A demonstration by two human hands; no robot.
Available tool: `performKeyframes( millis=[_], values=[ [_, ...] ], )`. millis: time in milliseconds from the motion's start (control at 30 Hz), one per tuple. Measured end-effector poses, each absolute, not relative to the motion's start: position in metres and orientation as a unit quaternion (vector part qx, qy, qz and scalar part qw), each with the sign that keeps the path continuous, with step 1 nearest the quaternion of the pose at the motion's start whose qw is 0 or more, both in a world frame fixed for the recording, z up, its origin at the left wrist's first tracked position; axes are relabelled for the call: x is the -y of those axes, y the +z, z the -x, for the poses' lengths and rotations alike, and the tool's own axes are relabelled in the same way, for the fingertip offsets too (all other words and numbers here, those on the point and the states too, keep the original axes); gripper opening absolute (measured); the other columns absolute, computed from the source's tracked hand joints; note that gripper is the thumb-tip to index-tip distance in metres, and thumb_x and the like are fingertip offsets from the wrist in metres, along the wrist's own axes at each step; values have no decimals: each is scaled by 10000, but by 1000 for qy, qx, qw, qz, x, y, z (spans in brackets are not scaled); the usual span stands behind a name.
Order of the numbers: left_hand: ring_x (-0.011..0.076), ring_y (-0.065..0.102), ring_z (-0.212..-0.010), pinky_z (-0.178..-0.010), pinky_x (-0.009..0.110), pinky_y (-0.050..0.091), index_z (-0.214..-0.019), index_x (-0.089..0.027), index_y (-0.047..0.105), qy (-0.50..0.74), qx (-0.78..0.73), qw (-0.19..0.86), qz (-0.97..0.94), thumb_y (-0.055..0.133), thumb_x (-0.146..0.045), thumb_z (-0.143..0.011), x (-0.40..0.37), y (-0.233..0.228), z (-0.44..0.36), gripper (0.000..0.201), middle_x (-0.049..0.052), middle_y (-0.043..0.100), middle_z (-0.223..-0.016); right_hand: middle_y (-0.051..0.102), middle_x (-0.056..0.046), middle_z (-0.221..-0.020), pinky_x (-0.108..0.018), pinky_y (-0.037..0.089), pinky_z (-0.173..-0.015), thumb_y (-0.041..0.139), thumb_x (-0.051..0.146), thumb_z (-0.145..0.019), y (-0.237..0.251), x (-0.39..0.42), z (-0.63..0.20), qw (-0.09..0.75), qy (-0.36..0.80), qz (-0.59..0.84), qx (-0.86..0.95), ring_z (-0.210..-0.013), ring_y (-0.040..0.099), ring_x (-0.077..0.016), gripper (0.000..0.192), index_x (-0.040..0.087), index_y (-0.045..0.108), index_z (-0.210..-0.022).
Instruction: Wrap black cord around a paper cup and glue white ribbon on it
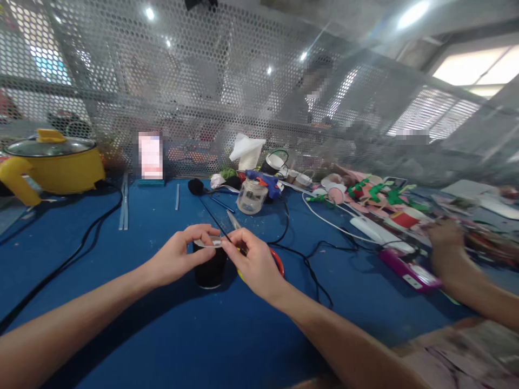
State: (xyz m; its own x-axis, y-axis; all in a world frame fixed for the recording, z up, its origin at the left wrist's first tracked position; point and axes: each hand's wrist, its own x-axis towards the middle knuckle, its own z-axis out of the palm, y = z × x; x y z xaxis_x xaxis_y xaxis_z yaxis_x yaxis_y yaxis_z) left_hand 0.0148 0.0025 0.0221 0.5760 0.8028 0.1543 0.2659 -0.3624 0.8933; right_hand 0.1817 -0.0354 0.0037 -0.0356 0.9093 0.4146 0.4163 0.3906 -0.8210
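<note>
Both forearms reach over the blue table (121, 324) to a dark cup (210, 267) standing mid-table. Left hand (180, 256) pinches its rim, fingers together on it; right hand (253, 259) is clamped on scissors (235, 222) just beside it. At far right, another person's hand (448, 243) hovers over craft scraps (377, 194).

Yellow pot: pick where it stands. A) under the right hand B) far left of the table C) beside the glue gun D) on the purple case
B: the yellow pot stands at the blue table's far-left edge, well away from both hands.
</note>
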Motion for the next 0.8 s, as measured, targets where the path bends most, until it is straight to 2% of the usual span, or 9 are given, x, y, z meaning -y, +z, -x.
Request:
performKeyframes(
  millis=[133,300,400,533,800],
  values=[
    [262,436,-1149,-951,426,298,-648,-170,501,295,-350,449,-767,533,-302,-742,-1,27,-14,165,112,556,-1156,573,-22,-723,-302,440,-674,522,306,-770,5,35,-182,497,300,480,658,-696,549,-150,132,191,493,-713],
    [268,471,-1106,-935,427,305,-635,-168,493,312,-372,504,-714,549,-317,-722,-3,26,-13,181,107,538,-1192,594,-46,-906,-294,438,-749,488,264,-774,9,27,-188,572,373,445,579,-854,553,-149,170,180,546,-910],
    [265,476,-1104,-928,409,311,-625,-168,488,327,-374,535,-683,565,-324,-709,-4,24,-14,193,103,542,-1188,606,-36,-816,-275,440,-663,442,244,-785,11,24,-191,587,446,409,538,-777,552,-138,167,172,592,-799],
    [263,470,-1116,-930,391,308,-615,-168,492,336,-382,547,-665,588,-329,-689,-6,23,-14,202,105,551,-1174,558,-4,-625,-244,395,-531,448,248,-770,12,25,-189,576,540,375,486,-623,514,-119,186,165,557,-645],
    [262,468,-1117,-941,399,288,-619,-168,495,330,-383,549,-666,580,-322,-700,-7,20,-13,193,105,532,-1191,537,3,-638,-253,373,-552,460,248,-778,10,26,-190,575,529,377,497,-607,486,-109,168,162,541,-660]
  ],
)
